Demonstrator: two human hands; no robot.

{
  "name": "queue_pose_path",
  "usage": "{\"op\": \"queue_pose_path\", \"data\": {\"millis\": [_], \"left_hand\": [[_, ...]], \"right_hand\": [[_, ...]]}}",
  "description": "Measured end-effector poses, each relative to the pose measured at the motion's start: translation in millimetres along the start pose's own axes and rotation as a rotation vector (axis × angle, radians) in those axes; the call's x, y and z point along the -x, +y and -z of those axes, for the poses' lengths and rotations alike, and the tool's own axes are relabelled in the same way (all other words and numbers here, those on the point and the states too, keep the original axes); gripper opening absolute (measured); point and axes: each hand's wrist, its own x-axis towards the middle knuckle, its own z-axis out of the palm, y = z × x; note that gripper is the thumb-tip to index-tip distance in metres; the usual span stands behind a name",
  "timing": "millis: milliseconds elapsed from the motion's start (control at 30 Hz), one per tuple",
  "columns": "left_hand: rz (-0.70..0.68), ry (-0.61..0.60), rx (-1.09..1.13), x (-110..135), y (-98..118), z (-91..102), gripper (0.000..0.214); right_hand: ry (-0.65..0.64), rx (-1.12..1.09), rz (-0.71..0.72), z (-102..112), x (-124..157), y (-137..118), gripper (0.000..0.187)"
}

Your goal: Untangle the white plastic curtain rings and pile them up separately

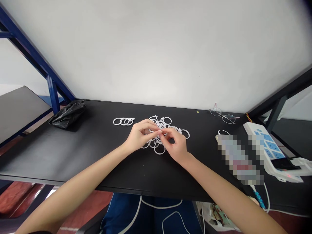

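Note:
A heap of white plastic rings (168,125) lies in the middle of the black table (92,152). My left hand (140,135) and my right hand (175,144) meet above the heap, fingertips pinched together on one white ring (159,132). A short row of joined white rings (123,121) lies apart to the left of the heap. More loose rings (159,150) show just below my fingers.
A crumpled black plastic bag (68,114) sits at the table's left back. Eyeglasses (223,115) lie at the right back. A white and blue power strip (268,146) with a dark device on it occupies the right edge, beside a blurred object (240,159).

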Motion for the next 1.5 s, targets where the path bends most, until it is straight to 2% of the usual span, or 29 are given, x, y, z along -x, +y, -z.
{"op": "queue_pose_path", "data": {"millis": [300, 467, 767, 1233, 1500], "left_hand": [[0.214, -0.111, 0.165, -4.5, 1.6, 4.4, 0.016], [0.267, -0.147, 0.177, -4.8, 2.7, 6.1, 0.018], [0.172, -0.170, 0.025, -4.8, 4.0, 6.4, 0.022], [0.165, -0.138, 0.002, -3.4, 3.6, 5.1, 0.018], [0.122, -0.142, -0.120, -2.9, 5.3, 6.6, 0.014]], "right_hand": [[-0.022, 0.019, -0.015, 0.6, -0.5, -0.8, 0.005], [-0.021, 0.005, -0.022, 1.3, -0.7, -0.9, 0.005], [-0.017, 0.004, -0.043, 1.2, -2.2, -3.9, 0.001], [-0.037, 0.007, -0.043, 2.1, -1.5, -1.2, 0.004], [-0.041, 0.009, -0.030, 2.6, -1.6, 0.1, 0.003]]}}
